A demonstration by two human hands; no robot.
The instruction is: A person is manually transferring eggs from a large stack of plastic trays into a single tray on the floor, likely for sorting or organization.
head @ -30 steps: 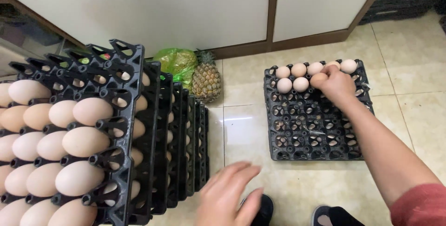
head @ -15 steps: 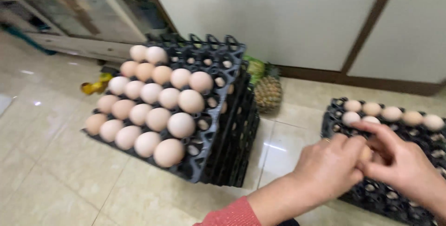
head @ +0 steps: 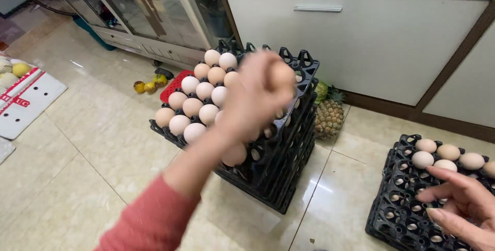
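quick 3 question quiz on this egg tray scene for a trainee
1. True or false: the left hand is over the stacked egg trays.
2. What fruit stands by the cabinet behind the stack?
A. melon B. pineapple C. banana
3. Where does the right hand hover?

Key:
1. True.
2. B, the pineapple.
3. Over the floor tray, fingers spread near its row of eggs; whether it touches is unclear.

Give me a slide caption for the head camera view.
Left hand reaches over the stacked egg trays; right hand rests on the floor tray.
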